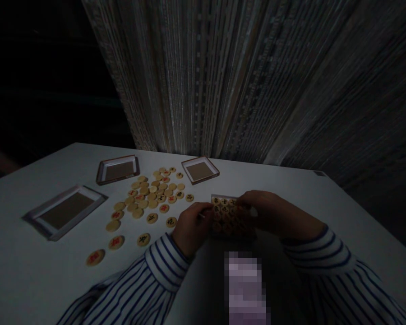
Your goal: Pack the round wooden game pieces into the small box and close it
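Note:
A small box [227, 235] filled with rows of round xiangqi pieces [225, 209] lies on the white table in front of me. My left hand [193, 227] rests at the box's left side, its fingers curled against the edge. Over the right part of the box is my right hand [274, 213], fingers bent down onto the pieces and the far right corner; its fingertips are dark and hard to make out. Many loose wooden pieces [152, 197], some face up with red or black characters, are scattered left of my left hand.
Three shallow open trays or lids stand on the white table [176, 289]: one at the left [66, 211], one behind it [117, 169], and one at the back middle [200, 170]. A striped string curtain [203, 81] hangs along the far edge.

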`<control>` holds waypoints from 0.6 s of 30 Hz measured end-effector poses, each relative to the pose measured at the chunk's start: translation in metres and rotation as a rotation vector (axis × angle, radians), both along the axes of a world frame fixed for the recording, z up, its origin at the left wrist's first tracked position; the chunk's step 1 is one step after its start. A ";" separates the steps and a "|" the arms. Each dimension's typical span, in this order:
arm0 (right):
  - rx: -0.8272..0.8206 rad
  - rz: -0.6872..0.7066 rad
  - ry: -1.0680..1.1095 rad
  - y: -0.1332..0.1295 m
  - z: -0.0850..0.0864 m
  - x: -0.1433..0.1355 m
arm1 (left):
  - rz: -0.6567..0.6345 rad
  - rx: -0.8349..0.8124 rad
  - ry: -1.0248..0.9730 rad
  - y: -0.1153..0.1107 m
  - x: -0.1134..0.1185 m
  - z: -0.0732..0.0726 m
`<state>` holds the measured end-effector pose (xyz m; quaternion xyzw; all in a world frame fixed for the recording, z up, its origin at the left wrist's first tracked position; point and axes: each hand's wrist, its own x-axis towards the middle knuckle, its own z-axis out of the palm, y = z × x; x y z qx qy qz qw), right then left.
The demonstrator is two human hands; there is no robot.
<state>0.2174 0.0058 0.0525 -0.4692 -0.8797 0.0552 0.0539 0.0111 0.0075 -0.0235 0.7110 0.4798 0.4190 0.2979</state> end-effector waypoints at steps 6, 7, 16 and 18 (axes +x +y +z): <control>-0.079 -0.058 -0.123 0.001 0.000 -0.004 | 0.000 0.013 0.023 0.000 0.000 -0.001; -0.096 -0.073 -0.142 0.001 0.000 -0.005 | -0.001 0.011 0.022 0.000 0.000 -0.001; -0.187 -0.096 -0.214 0.002 0.005 -0.013 | -0.005 0.014 0.057 0.000 -0.001 0.000; -0.204 -0.102 -0.213 0.002 0.005 -0.014 | -0.003 0.020 0.061 0.000 -0.001 0.000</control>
